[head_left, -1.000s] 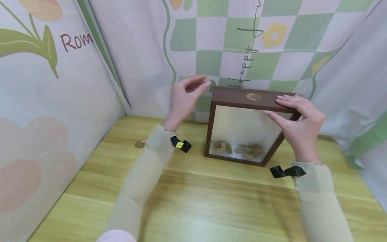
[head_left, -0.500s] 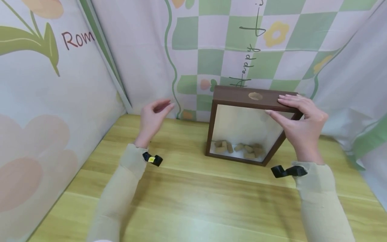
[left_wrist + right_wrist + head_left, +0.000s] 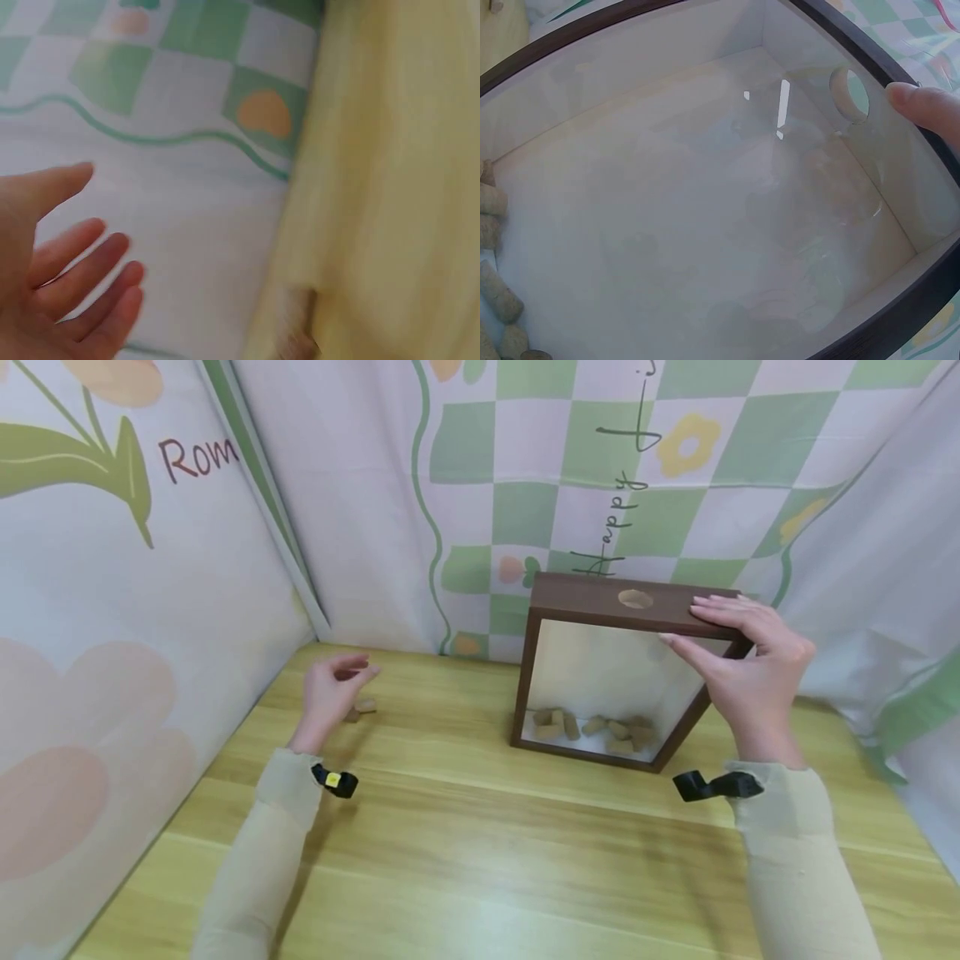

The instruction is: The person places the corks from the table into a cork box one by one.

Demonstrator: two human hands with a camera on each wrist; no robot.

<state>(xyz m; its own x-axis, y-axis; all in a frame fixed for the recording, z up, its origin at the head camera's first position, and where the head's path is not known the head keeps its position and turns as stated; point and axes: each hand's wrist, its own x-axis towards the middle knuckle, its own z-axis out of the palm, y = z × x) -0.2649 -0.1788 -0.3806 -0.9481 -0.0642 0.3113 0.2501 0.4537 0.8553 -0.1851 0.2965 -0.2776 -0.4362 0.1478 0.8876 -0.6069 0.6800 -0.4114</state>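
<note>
A dark brown shadow box (image 3: 581,595) with a clear front stands upright on the table, a round hole (image 3: 636,599) in its top. Several corks (image 3: 552,728) lie at its bottom; the right wrist view also shows corks (image 3: 496,292) along the left edge. My right hand (image 3: 761,664) grips the box's top right corner, fingers flat on top and thumb against the front edge. Just above a few loose corks (image 3: 365,705) on the left, my left hand (image 3: 324,700) hovers with nothing in it. Its fingers (image 3: 97,285) are loosely bent and apart from the thumb.
The wood-grain table (image 3: 480,852) runs to a checkered curtain (image 3: 525,514) close behind the box. A flower-printed fabric wall (image 3: 187,602) borders the left side. Black wrist cameras (image 3: 335,780) sit on both sleeves.
My left hand has moved left and down, from beside the box's upper left corner to above the loose corks. My right hand and the box have stayed in place.
</note>
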